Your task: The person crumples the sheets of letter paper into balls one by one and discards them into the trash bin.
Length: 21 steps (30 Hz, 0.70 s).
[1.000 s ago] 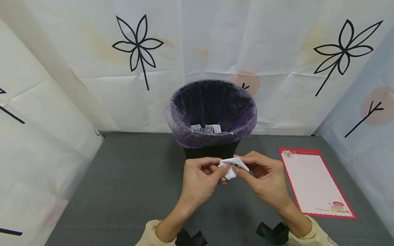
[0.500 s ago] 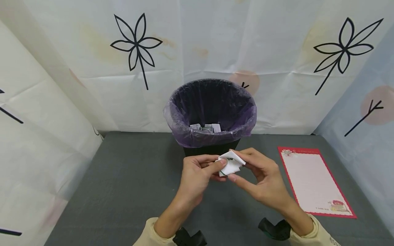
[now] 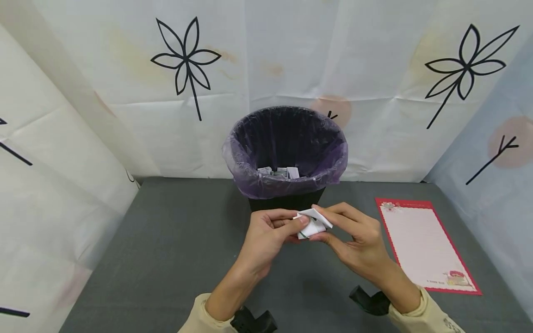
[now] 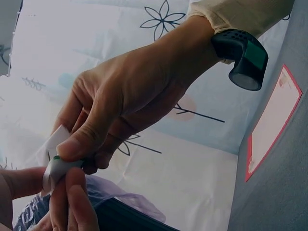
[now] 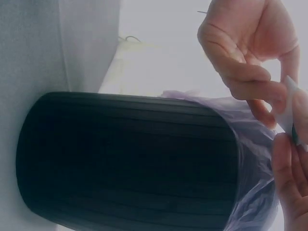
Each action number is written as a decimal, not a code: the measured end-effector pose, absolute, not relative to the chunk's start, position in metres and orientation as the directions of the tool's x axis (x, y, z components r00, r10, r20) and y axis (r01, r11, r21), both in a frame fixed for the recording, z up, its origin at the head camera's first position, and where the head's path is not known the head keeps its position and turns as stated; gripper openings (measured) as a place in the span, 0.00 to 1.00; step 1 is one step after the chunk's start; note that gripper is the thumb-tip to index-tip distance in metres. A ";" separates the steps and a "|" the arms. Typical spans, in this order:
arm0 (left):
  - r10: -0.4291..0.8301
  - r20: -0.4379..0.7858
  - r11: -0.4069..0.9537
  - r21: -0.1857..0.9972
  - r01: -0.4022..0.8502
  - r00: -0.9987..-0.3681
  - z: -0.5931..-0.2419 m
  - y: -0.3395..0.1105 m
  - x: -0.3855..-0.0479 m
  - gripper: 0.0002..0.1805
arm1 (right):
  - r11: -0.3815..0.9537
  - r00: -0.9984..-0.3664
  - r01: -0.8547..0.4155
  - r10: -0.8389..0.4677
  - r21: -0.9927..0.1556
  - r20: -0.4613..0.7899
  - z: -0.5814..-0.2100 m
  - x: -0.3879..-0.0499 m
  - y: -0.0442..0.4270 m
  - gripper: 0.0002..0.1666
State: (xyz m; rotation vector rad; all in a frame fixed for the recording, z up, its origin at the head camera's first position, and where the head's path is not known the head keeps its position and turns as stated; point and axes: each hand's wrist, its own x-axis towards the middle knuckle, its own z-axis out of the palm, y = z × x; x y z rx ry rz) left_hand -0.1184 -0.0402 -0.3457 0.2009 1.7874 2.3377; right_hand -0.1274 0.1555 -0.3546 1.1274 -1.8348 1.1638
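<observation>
Both hands meet over the table in front of the bin, in the middle of the head view. A small folded piece of white paper (image 3: 313, 227) with a dark green mark is between them. My left hand (image 3: 266, 238) pinches its left side, thumb on top. At the right side, my right hand (image 3: 360, 236) holds a raised flap between thumb and fingers. The left wrist view shows the paper (image 4: 58, 166) among the fingertips of both hands. Fingers partly cover it in the right wrist view.
Behind the hands stands a black bin (image 3: 287, 202) with a purple plastic liner (image 3: 270, 186). Several folded papers (image 3: 281, 173) lie in it. A red-bordered lined sheet (image 3: 424, 249) lies at the right on the grey table (image 3: 175, 249). Patterned cloth (image 3: 283, 55) hangs behind.
My right thumb has moved off the paper's upper face to its lower right edge. The fingers lifted the paper's flap, then lowered slightly. My left hand keeps its pinch.
</observation>
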 end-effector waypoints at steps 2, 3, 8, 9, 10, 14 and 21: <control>0.260 -0.010 -0.245 0.966 -0.076 -0.966 -0.345 -0.042 -0.119 0.14 | 0.227 -0.385 -0.918 -0.306 -0.326 0.871 -0.354 -0.128 0.155 0.27; 0.270 -0.013 -0.245 0.966 -0.082 -0.963 -0.345 -0.042 -0.119 0.14 | 0.226 -0.379 -0.920 -0.306 -0.320 0.874 -0.354 -0.128 0.155 0.26; 0.307 -0.006 -0.254 0.963 -0.088 -0.952 -0.346 -0.044 -0.120 0.15 | 0.217 -0.345 -0.933 -0.306 -0.288 0.887 -0.354 -0.130 0.154 0.25; 0.318 0.002 -0.259 0.962 -0.085 -0.948 -0.347 -0.044 -0.120 0.15 | 0.215 -0.341 -0.934 -0.306 -0.284 0.889 -0.354 -0.130 0.153 0.25; 0.329 0.012 -0.262 0.962 -0.079 -0.944 -0.347 -0.045 -0.120 0.16 | 0.216 -0.337 -0.935 -0.304 -0.280 0.891 -0.354 -0.131 0.153 0.25; 0.379 0.078 -0.264 0.964 -0.027 -0.922 -0.350 -0.047 -0.121 0.18 | 0.232 -0.336 -0.933 -0.293 -0.274 0.895 -0.355 -0.131 0.153 0.25; 0.404 0.313 -0.200 0.947 0.251 -0.859 -0.357 -0.051 -0.124 0.17 | 0.185 -0.424 -0.903 -0.257 -0.387 0.868 -0.358 -0.132 0.157 0.22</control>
